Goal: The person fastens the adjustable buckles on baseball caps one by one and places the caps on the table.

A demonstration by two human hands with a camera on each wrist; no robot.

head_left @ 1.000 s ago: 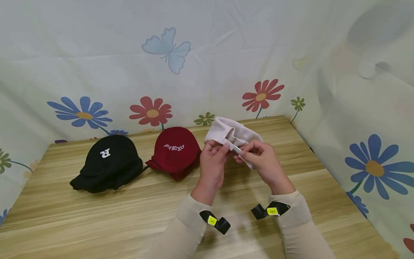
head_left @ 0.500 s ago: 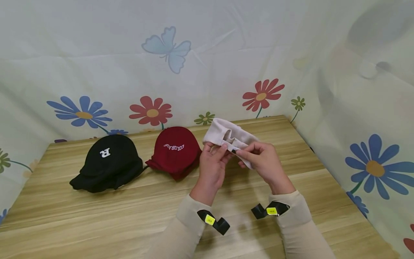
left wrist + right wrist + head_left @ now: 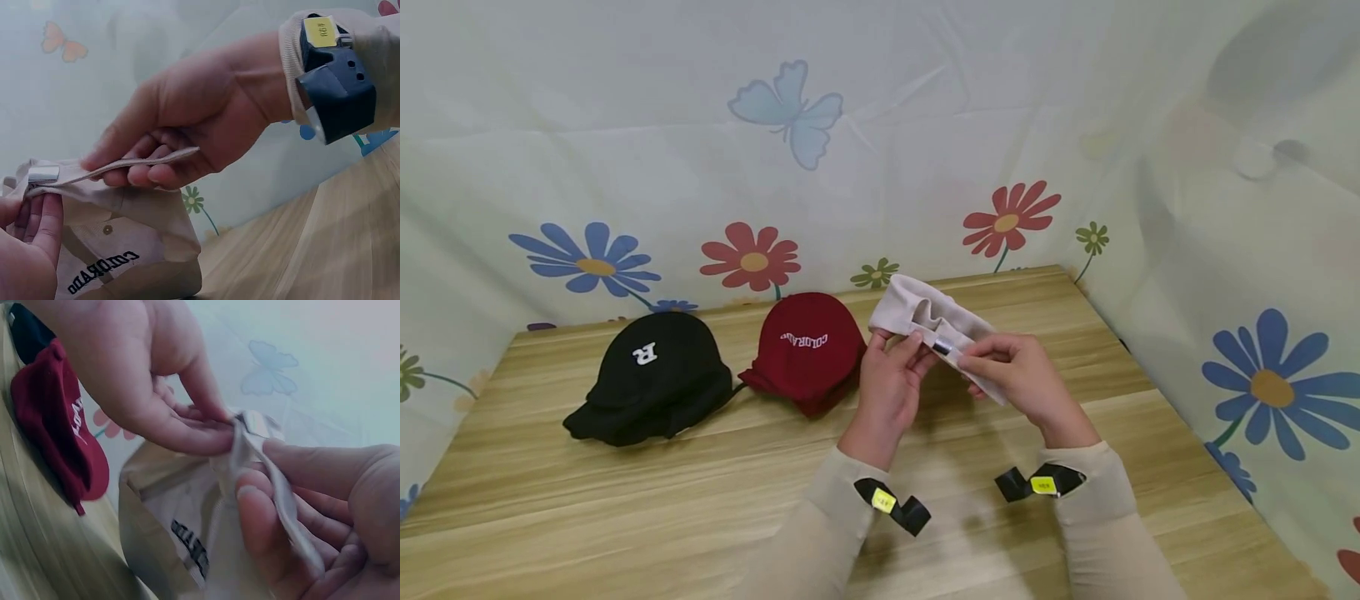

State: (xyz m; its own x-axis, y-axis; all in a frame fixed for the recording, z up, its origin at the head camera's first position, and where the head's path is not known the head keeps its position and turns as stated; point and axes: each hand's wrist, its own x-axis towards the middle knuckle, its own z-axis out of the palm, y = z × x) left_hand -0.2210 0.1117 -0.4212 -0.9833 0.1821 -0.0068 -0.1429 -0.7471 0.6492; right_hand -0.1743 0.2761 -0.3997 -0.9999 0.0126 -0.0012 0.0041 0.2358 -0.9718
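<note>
A light beige cap (image 3: 901,305) is held up over the table between both hands, its back opening showing in the head view. My left hand (image 3: 887,387) pinches the band beside a small metal buckle (image 3: 44,175). To its right, my right hand (image 3: 1026,379) pinches the cap's strap (image 3: 131,162) between thumb and fingers, and the loose end sticks out past the fingers. Dark COLORADO lettering (image 3: 103,273) shows on the cap in the left wrist view. Parts of the band are hidden behind the fingers.
A dark red cap (image 3: 808,350) with white lettering sits left of my left hand. Farther left lies a black cap (image 3: 655,375) with a white R. The wood-grain table (image 3: 700,517) meets a flower-printed cloth wall (image 3: 895,192) behind and at the sides.
My right hand has moved slightly right and down with the strap, away from my left hand. More of the strap now shows past its fingers. The other caps have not moved.
</note>
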